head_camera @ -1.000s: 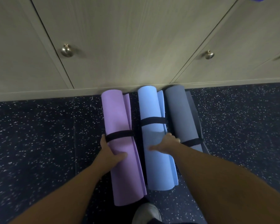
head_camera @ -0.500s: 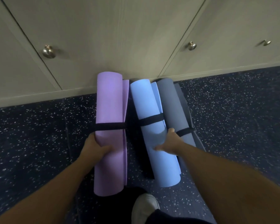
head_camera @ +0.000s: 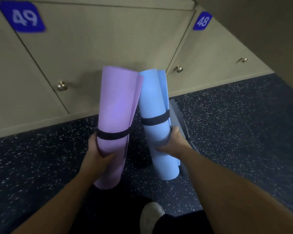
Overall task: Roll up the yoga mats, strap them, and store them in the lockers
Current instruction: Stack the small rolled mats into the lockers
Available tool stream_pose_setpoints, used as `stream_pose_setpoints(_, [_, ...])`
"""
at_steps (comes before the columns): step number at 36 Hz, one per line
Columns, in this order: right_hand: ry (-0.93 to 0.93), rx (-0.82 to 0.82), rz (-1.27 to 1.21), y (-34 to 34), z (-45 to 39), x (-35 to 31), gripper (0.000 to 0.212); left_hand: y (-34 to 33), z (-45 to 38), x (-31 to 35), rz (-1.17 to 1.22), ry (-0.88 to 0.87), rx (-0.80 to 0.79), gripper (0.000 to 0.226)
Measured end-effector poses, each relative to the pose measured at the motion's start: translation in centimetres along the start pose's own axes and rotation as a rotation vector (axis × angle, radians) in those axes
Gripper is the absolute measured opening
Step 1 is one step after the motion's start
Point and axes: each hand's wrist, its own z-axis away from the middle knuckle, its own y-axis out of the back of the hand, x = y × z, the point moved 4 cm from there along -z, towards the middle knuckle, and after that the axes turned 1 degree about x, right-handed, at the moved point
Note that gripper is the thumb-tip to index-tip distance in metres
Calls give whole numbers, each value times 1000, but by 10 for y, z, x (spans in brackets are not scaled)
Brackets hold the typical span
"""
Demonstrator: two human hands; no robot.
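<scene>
1. The purple mat (head_camera: pixel 116 115) is held clear of the floor (head_camera: pixel 235 132) in the left hand (head_camera: pixel 98 152), fingers wrapped closed around the roll just below its black strap (head_camera: pixel 112 135). The grip so near the strap is judged to keep the roll from loosening.
2. The blue mat (head_camera: pixel 153 119) is held in the right hand (head_camera: pixel 173 143), closed around the roll below its own strap (head_camera: pixel 155 120). The upper ends of the two rolls are touching and tilted toward the lockers.
3. A grey mat (head_camera: pixel 178 115) is left on the floor beside the base of the lockers, mostly hidden behind the blue mat; whether it is strapped cannot be told.
4. The locker doors numbered 49 (head_camera: pixel 91 48) and 48 (head_camera: pixel 215 53) are closed, with knobs (head_camera: pixel 62 86) untouched.
5. Rolling and strapping are judged complete for the two held mats; storage is not yet done. With both hands occupied, a door cannot readily be opened, so one mat is likely to need setting down or tucking under an arm.
</scene>
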Motion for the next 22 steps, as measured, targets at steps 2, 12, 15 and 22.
stream_pose_setpoints(2, [0, 22, -10, 8, 9, -4, 91, 1, 2, 11, -6, -6, -41, 90])
stream_pose_setpoints(12, [76, 231, -52, 56, 49, -41, 92, 45, 11, 129, -56, -319, 26, 86])
stream_pose_setpoints(15, [161, 306, -124, 79, 55, -71, 95, 71, -2, 205, -223, -525, 210, 83])
stream_pose_setpoints(22, [236, 407, -155, 137, 32, -167, 84, 115, -92, 332, -556, -580, 393, 89])
